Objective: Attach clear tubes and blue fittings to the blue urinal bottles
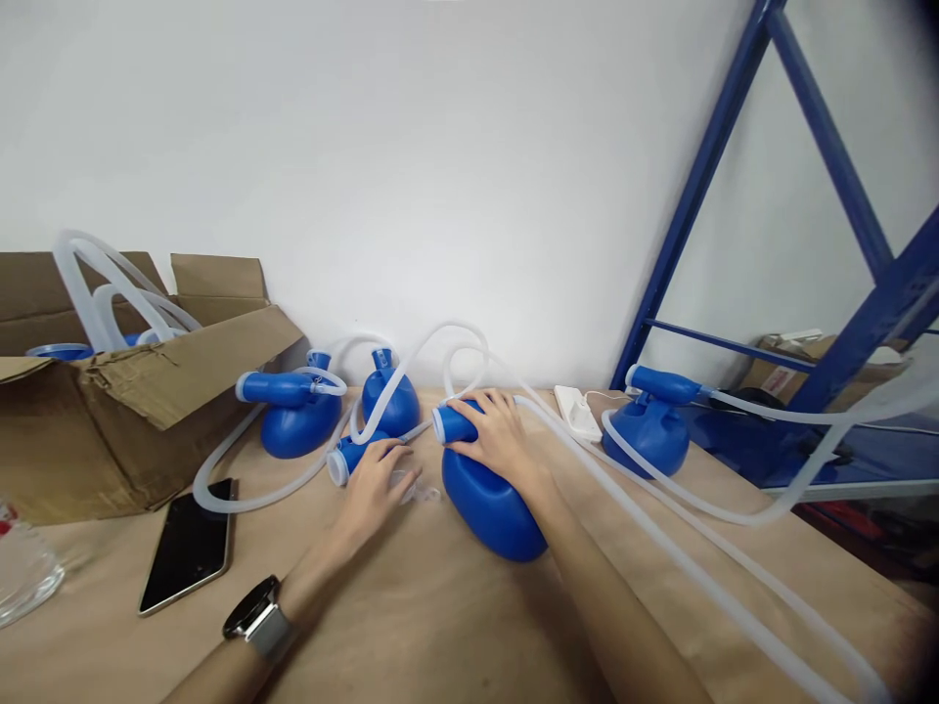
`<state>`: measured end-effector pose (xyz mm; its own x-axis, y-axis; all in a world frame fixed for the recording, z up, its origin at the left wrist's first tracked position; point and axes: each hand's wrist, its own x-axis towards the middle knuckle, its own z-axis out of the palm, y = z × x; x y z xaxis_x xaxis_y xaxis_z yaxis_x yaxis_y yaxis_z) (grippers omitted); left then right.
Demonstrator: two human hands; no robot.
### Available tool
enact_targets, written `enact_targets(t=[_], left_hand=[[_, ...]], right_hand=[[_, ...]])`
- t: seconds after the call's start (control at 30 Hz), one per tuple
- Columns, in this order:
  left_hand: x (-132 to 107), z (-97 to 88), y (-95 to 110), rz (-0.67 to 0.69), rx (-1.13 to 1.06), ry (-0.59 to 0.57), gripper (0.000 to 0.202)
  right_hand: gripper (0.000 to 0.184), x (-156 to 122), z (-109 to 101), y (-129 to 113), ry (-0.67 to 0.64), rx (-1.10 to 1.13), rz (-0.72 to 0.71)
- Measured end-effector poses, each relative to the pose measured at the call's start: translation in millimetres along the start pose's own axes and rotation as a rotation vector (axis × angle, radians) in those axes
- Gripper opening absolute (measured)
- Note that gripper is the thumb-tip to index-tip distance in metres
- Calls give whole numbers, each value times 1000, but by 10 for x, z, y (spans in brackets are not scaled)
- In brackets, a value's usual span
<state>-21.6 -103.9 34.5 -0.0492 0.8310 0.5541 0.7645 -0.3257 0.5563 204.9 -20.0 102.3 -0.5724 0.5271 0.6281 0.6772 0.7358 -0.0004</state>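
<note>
In the head view, my right hand (499,435) lies on top of the blue bottle (488,513) at the middle of the frame, fingers curled down over its neck and gripping it. The bottle lies on its side on the bench (455,626). Its long axis runs from the lower right up to the left, and its white-rimmed mouth (440,423) points left. My left hand (378,489) rests just left of it, fingers loosely apart and flat on the bench, closed on nothing. Its fingertips are beside a small clear piece (420,492) and a blue spout (344,462) on a white hose (242,501). A phone (187,543) lies at lower left beside a cardboard box (124,420).
</note>
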Motion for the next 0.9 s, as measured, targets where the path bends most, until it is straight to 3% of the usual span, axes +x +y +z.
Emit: enact_targets(t=[0.07,0.17,0.3,0.6,0.73,0.9], left_hand=[[96,29,207,88,-84,2,35],[258,75,471,103,-195,2,28],[409,46,574,106,-226,-42,28],[491,-333,564,264,-115,-239,37],[433,-498,396,172,-79,-347,35],[219,-374,87,101,242,-429,28]], right_hand=[[56,-2,-2,-5,-3,-2,-20],[55,-16,9,12,-3,18,-39],[56,-37,15,46,16,73,-59],[58,-50,9,100,6,159,-138],[60,-44,-2,122,0,177,-133],[57,-71,-33,53,61,176,-88]])
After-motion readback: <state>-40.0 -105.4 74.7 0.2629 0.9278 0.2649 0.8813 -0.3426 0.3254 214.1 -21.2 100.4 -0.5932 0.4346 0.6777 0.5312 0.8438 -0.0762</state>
